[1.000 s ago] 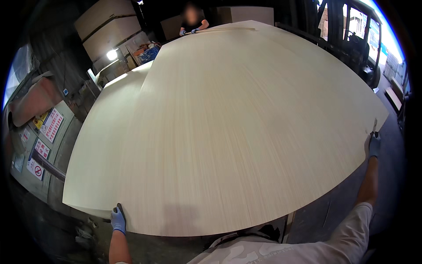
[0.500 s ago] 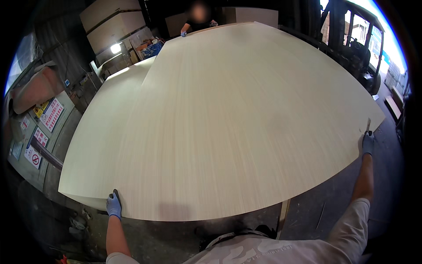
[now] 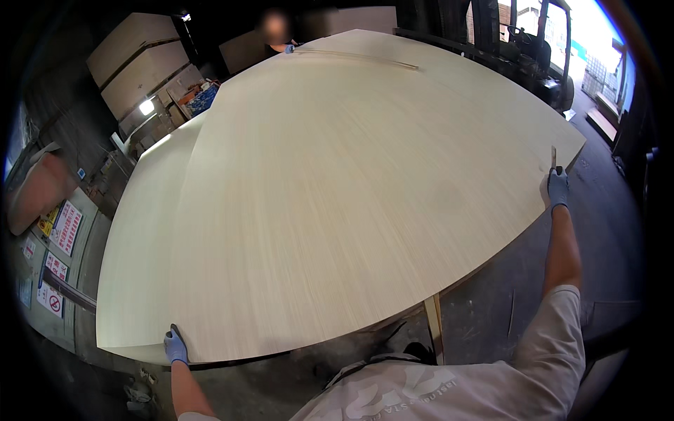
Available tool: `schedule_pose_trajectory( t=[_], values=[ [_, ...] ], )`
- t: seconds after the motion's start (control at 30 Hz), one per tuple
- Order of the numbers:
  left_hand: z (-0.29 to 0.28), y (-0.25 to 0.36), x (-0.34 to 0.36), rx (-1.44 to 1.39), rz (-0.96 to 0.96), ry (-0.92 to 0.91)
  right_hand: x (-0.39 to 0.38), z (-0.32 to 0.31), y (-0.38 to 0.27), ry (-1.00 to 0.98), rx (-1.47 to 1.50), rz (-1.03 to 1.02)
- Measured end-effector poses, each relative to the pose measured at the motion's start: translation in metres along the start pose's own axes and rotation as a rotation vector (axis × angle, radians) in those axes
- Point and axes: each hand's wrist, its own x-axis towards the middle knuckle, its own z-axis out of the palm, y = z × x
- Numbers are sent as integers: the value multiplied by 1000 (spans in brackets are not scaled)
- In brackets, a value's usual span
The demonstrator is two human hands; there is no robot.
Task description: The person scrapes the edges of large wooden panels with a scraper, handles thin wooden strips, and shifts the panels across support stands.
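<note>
A large pale wood-grain sheet (image 3: 337, 182) spreads out in front of me, overlapping another pale sheet (image 3: 144, 231) on its left. My left hand (image 3: 176, 346), in a blue-grey glove with dark fingertips, is closed on the near edge by the left corner, its underside fingers hidden. Over by the right corner, my gloved right hand (image 3: 558, 188) is closed around a thin, flat, scraper-like tool (image 3: 554, 157), which points away from me. That hand rests at the sheet's edge; whether it also grips the sheet I cannot tell.
Across the sheet, a co-worker's gloved hand (image 3: 289, 49) is at one end of a long thin strip (image 3: 358, 57). Stacked boards (image 3: 133, 56) stand far left, a forklift (image 3: 537, 56) far right. A wooden leg (image 3: 434, 326) shows under the near edge.
The sheets and surroundings have shifted left in view, the sheet's near edge now slanting more. The strip now lies across the far part of the sheet. Both my hands keep their holds.
</note>
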Motion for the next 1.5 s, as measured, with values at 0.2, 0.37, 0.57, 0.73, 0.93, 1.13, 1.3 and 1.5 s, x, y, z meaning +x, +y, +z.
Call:
schedule_pose_trajectory(
  t=[0.2,0.37,0.57,0.73,0.93,1.13,1.3,1.5],
  values=[
    [-13,-2,-4,36,-30,-1,-16,0,-21,10,-38,16],
    [-6,1,-2,-33,4,-9,-18,-12,-23,-3,-9,49],
    [0,-8,6,-12,-8,-13,-13,-9,-18,4,3,41],
    [1,-5,7,-12,-14,-42,-10,-12,-15,7,-4,38],
    [-17,7,-9,50,-45,-30,-17,-5,-21,-4,-26,37],
    [0,8,0,19,-95,-75,21,-5,28,-69,82,30],
    [-22,27,-15,86,-159,-168,20,4,27,-91,37,-32],
    [-35,-2,-7,155,-181,-209,-22,9,-16,-171,-50,-24]
  ],
)
